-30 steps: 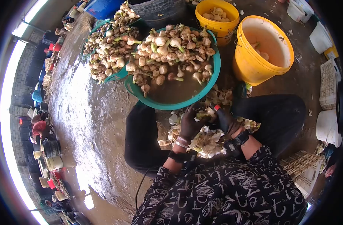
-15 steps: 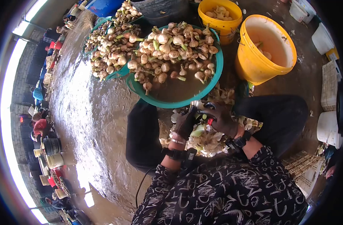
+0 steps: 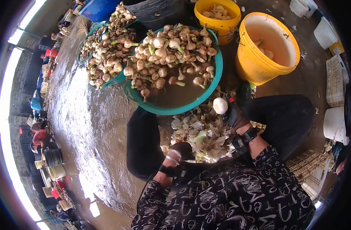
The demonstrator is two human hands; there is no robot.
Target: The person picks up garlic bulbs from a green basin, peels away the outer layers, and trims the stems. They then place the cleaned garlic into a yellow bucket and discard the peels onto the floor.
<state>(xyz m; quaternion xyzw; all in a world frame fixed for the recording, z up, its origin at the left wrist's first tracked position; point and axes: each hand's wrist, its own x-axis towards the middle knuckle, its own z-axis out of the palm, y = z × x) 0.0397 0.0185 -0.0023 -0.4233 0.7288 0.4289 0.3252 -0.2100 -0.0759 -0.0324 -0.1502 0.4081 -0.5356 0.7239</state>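
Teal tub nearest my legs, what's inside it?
Garlic bulbs, many with stems, are heaped in the teal tub, some sitting in murky brown water. The heap and cloudy water hide its bottom.

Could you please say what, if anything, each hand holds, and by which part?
The right hand holds a white bulb at its picture-right side; whether the left hand holds anything cannot be told.

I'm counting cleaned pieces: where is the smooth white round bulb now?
In the head view, the smooth white round bulb is right of centre in the right hand, near the round teal plastic tub's lower right rim.
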